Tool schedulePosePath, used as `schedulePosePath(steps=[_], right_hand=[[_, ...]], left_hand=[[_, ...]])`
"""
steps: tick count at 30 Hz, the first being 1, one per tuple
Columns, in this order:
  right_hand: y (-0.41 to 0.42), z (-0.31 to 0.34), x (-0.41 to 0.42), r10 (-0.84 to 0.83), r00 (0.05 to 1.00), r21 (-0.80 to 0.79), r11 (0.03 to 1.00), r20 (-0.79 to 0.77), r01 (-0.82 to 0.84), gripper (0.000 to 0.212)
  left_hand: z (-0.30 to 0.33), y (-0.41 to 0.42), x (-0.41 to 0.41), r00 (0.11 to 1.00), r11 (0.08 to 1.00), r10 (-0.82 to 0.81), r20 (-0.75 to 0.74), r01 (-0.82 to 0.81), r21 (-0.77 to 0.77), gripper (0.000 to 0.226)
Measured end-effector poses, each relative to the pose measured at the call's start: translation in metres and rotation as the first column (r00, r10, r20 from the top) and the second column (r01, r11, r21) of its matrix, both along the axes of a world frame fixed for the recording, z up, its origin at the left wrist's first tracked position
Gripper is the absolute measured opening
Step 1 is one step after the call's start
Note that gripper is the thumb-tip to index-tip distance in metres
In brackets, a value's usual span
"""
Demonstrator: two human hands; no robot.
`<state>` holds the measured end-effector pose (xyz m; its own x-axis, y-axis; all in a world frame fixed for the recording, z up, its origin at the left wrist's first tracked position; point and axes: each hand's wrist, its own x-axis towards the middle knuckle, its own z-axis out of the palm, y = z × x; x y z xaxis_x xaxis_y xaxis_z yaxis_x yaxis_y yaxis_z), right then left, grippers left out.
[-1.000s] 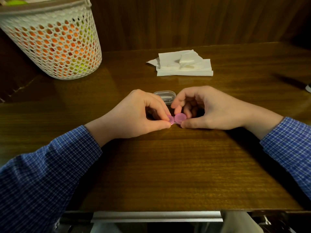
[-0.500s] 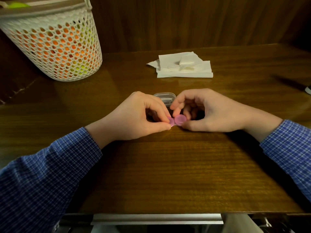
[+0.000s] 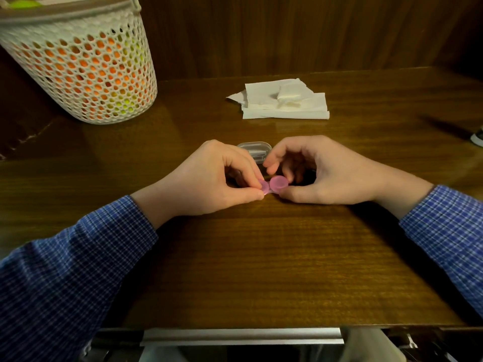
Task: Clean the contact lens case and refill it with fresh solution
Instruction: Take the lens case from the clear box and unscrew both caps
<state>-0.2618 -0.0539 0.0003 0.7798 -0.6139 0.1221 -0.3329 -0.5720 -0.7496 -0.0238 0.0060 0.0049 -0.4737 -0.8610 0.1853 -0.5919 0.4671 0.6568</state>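
Note:
A small pink contact lens case [image 3: 274,184] with two round wells rests on the brown wooden table [image 3: 248,257], held between both hands. My left hand [image 3: 211,181] pinches its left well between thumb and fingers. My right hand [image 3: 324,173] has its thumb under the right well and fingers curled over it; the right cap faces up. A clear plastic box [image 3: 254,150] lies just behind the hands, partly hidden by them.
A stack of white tissues [image 3: 282,103] lies further back at the centre. A white mesh basket [image 3: 78,64] with orange and yellow contents stands at the back left. A dark object [image 3: 477,137] sits at the right edge. A wood-panelled wall runs behind.
Both hands stay on the case almost unmoved; the right fingers shift slightly over the right cap. The view has tilted up a little.

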Motion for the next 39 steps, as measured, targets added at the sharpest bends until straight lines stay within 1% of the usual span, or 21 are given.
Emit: schedulePosePath(steps=[3, 8, 18, 21, 24, 31, 33, 35, 39], right_hand=[[0.000, 0.000, 0.001, -0.026, 1.000, -0.019, 1.000, -0.008, 0.026, 0.039], [0.000, 0.000, 0.001, -0.005, 1.000, -0.024, 1.000, -0.009, 0.005, 0.029], [0.001, 0.006, -0.003, 0.021, 1.000, 0.030, 0.999, 0.019, -0.022, 0.032], [-0.001, 0.007, -0.005, 0.023, 0.997, 0.078, 0.997, 0.070, -0.029, 0.035], [-0.004, 0.007, -0.010, 0.000, 0.991, 0.116, 0.993, 0.131, -0.015, 0.032], [-0.009, 0.007, -0.020, -0.045, 0.976, 0.208, 0.978, 0.214, 0.000, 0.033], [-0.011, 0.006, -0.022, -0.062, 0.982, 0.163, 0.986, 0.180, 0.032, 0.032], [-0.011, 0.005, -0.022, -0.071, 0.991, 0.096, 0.994, 0.111, 0.061, 0.031], [-0.011, 0.005, -0.020, -0.100, 0.995, 0.029, 0.995, 0.026, 0.099, 0.022]], left_hand=[[0.000, 0.000, 0.000, 1.000, 1.000, -0.002, 0.004, 0.002, -0.003, 0.009], [-0.001, -0.001, 0.000, 1.000, 1.000, -0.008, -0.004, 0.008, -0.009, 0.009], [-0.001, -0.001, 0.001, 1.000, 1.000, -0.014, -0.018, 0.014, -0.012, 0.011], [-0.002, 0.000, 0.001, 1.000, 1.000, -0.015, -0.018, 0.015, -0.009, 0.011], [-0.002, -0.001, 0.001, 1.000, 1.000, -0.012, -0.017, 0.012, -0.003, 0.011], [-0.003, -0.001, 0.002, 1.000, 1.000, -0.008, -0.027, 0.008, 0.008, 0.009], [-0.003, -0.001, 0.002, 1.000, 1.000, -0.012, -0.025, 0.012, 0.007, 0.010], [-0.003, -0.001, 0.002, 1.000, 1.000, -0.012, -0.024, 0.012, 0.007, 0.010], [-0.003, -0.002, 0.002, 1.000, 1.000, -0.018, -0.023, 0.018, -0.001, 0.010]])
